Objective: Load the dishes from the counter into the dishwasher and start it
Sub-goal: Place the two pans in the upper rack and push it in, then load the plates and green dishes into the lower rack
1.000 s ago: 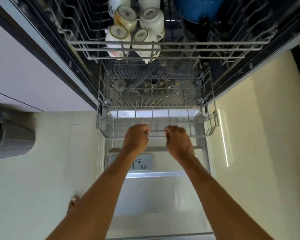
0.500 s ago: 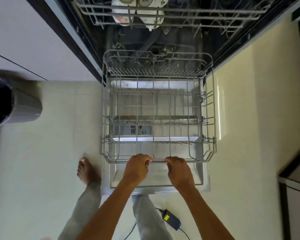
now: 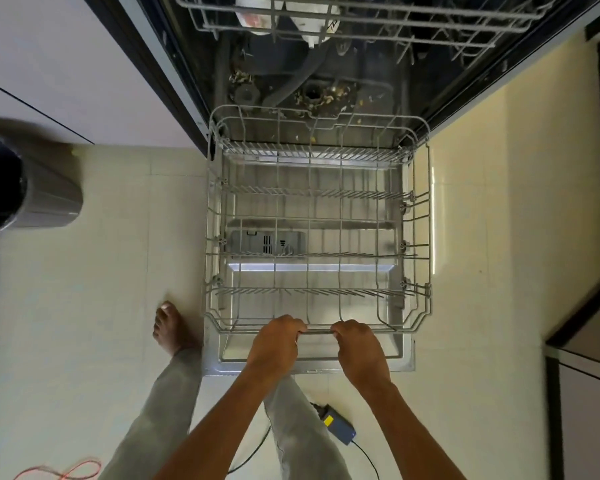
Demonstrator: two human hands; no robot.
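The grey wire lower rack (image 3: 421,216) of the dishwasher stands pulled out over the open door (image 3: 407,355) and holds nothing. My left hand (image 3: 274,344) and my right hand (image 3: 361,348) both grip the rack's front rail, side by side, fingers curled over it. At the top, the upper rack (image 3: 361,27) holds white mugs (image 3: 312,32) upside down. Food scraps lie on the tub floor (image 3: 326,95) behind the lower rack.
A grey bin (image 3: 32,188) with a black liner stands on the left floor. My bare foot (image 3: 168,327) is beside the door's left edge. A blue power adapter (image 3: 338,426) with cable lies below the door, a red cord (image 3: 66,472) at the bottom left. Cabinets flank both sides.
Both hands have drawn the lower rack out of the tub toward me, from mostly inside to fully over the door. My view has tilted down, showing my legs and foot.
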